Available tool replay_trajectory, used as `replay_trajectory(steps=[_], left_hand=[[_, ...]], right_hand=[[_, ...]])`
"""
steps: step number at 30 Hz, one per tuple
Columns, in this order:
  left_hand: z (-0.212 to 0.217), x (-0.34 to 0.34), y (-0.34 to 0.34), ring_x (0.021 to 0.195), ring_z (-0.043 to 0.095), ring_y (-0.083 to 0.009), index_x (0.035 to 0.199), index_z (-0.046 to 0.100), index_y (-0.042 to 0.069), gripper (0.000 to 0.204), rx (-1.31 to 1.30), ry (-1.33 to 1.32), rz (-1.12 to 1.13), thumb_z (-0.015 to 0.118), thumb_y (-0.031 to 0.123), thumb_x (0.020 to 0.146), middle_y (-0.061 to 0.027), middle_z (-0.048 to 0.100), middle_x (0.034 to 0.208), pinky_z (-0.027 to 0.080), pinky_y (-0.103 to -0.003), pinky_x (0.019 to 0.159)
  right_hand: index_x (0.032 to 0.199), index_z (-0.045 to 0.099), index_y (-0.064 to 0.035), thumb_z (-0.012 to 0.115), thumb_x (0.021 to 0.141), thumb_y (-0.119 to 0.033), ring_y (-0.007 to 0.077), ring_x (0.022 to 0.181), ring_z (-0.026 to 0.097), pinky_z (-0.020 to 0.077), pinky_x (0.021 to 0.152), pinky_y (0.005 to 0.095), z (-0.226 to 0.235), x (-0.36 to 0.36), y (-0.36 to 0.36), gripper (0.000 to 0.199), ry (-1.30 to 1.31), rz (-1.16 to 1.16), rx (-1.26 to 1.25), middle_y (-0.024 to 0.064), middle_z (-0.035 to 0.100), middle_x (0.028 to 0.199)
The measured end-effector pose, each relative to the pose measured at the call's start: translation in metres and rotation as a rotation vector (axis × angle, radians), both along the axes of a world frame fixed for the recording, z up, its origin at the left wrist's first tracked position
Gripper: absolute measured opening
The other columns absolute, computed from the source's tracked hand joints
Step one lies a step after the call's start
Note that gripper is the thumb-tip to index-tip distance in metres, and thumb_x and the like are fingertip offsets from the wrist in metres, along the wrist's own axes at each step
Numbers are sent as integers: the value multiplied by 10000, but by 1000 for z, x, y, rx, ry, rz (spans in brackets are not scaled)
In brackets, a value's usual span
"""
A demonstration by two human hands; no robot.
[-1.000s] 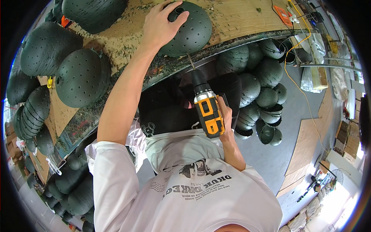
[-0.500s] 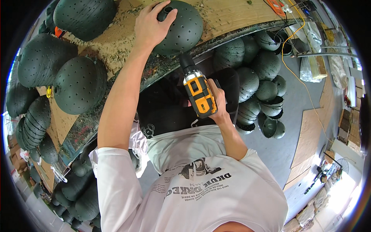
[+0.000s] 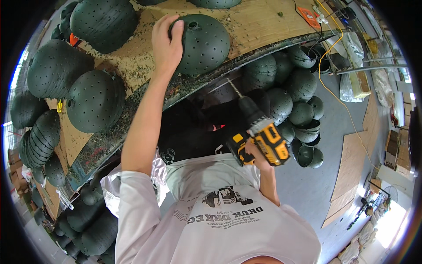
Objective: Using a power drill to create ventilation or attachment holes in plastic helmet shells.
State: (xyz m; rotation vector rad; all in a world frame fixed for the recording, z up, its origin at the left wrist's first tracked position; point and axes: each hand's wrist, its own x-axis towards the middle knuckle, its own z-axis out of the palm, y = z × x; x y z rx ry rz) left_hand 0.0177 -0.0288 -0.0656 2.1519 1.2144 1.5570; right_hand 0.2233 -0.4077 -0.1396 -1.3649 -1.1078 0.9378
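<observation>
A dark green dome-shaped shell [image 3: 204, 46], dotted with small holes and with a raised ring near its top, sits at the workbench's front edge. My left hand [image 3: 169, 44] rests on the dome's left side, thumb and fingers apart against its surface. In my right hand [image 3: 260, 156] is a yellow and black cordless drill [image 3: 269, 143], gripped by its handle. Its long drill bit [image 3: 234, 87] points up and left, below the bench edge and apart from the dome.
The wooden workbench [image 3: 259, 22] is strewn with green shavings. Stacks of similar domes [image 3: 94, 101] stand at left, and more domes [image 3: 301, 88] are piled on the floor at right. A yellow cable [image 3: 323, 75] runs down the right side. Cardboard sheets [image 3: 347, 171] lie on the floor.
My right hand has drawn the drill back from the dome, down and right, baring its bit. The dome sits lower in view, and my left hand has shifted onto its left side.
</observation>
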Motion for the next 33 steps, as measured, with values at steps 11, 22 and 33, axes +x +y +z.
replay_trajectory(steps=[11,22,33], left_hand=[[0,-53,-110,938,667,-138,1143,725,3,229,-525,-416,83,570,160,1082,-43,721,922,520,-316,910],[17,-11,-74,1316,546,-321,1401,554,48,582,-215,18,0,802,254,917,-192,568,1405,433,-439,1102],[-10,11,-49,1477,335,-433,1530,437,109,1058,-52,218,91,887,578,696,-228,396,1576,262,-595,1195]], right_hand=[[1258,531,43,587,866,18,130,610,514,438,607,286,30,14,6,397,578,-136,-163,39,528,720],[1214,613,76,572,846,82,119,588,560,491,626,271,42,9,7,370,424,-108,-98,33,593,687],[928,688,5,660,791,64,133,647,616,504,618,276,141,68,83,152,-5,56,-210,34,646,720]])
